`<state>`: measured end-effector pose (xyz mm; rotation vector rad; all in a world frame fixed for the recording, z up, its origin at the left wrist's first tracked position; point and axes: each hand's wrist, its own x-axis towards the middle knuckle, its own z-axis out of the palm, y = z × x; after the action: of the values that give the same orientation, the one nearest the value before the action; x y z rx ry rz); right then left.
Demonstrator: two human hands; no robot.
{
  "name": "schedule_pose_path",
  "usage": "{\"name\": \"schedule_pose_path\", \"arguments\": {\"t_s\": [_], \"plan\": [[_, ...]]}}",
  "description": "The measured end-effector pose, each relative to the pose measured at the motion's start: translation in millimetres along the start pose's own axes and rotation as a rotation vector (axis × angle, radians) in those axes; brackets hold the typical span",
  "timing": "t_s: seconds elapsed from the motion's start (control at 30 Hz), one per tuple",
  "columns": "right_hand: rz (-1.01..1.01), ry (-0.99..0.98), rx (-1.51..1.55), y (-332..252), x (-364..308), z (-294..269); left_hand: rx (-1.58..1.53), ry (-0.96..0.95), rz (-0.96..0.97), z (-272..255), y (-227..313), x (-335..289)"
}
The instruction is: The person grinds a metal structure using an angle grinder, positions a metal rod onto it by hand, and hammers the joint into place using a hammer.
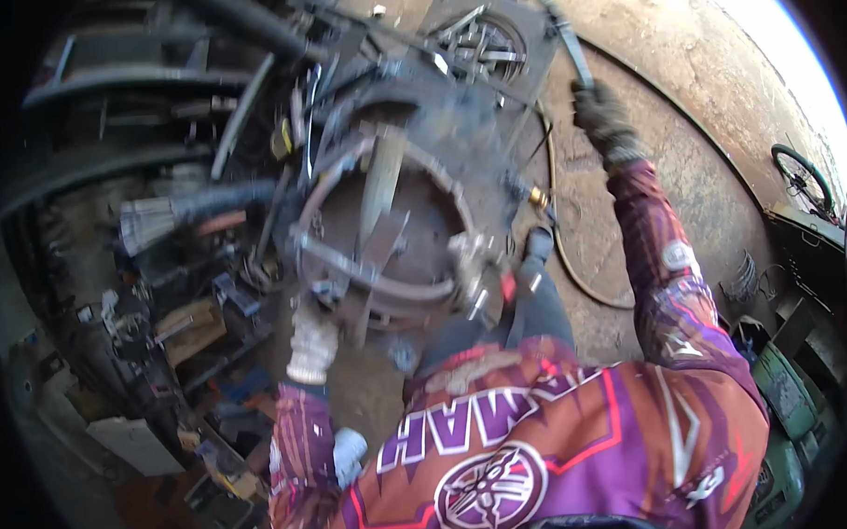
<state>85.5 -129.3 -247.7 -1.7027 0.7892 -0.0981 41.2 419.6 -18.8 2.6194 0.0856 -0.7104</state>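
My right hand, in a dark glove, is raised out to the right. It is closed round the long grey bar-like handle of a tool, whose far end runs out of the picture's top edge. My left hand, in a whitish glove, is at the lower left edge of a round metal frame. Blur hides its fingers, so I cannot tell whether they grip the rim. A flat metal bar and a shorter strip lie across the ring.
A wide brush and several tools crowd the bench on the left. Further off, a round holder with metal pieces sits on a plate. A hose curves over the floor. Green metal cases stand at right, a bicycle wheel beyond.
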Motion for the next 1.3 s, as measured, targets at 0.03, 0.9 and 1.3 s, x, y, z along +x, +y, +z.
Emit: {"name": "schedule_pose_path", "arguments": {"t_s": [0.03, 0.9, 1.3], "plan": [[-0.100, 0.020, 0.238, -3, -48, -22, 0.020, 0.016, 0.057, 1, 8, 5], [-0.196, -0.316, 0.123, -35, -463, 129, -0.095, 0.194, 0.347, 23, -13, 22], [-0.422, -0.394, -0.067, -36, -434, 122, -0.103, 0.212, 0.389, 21, -10, 21]]}}
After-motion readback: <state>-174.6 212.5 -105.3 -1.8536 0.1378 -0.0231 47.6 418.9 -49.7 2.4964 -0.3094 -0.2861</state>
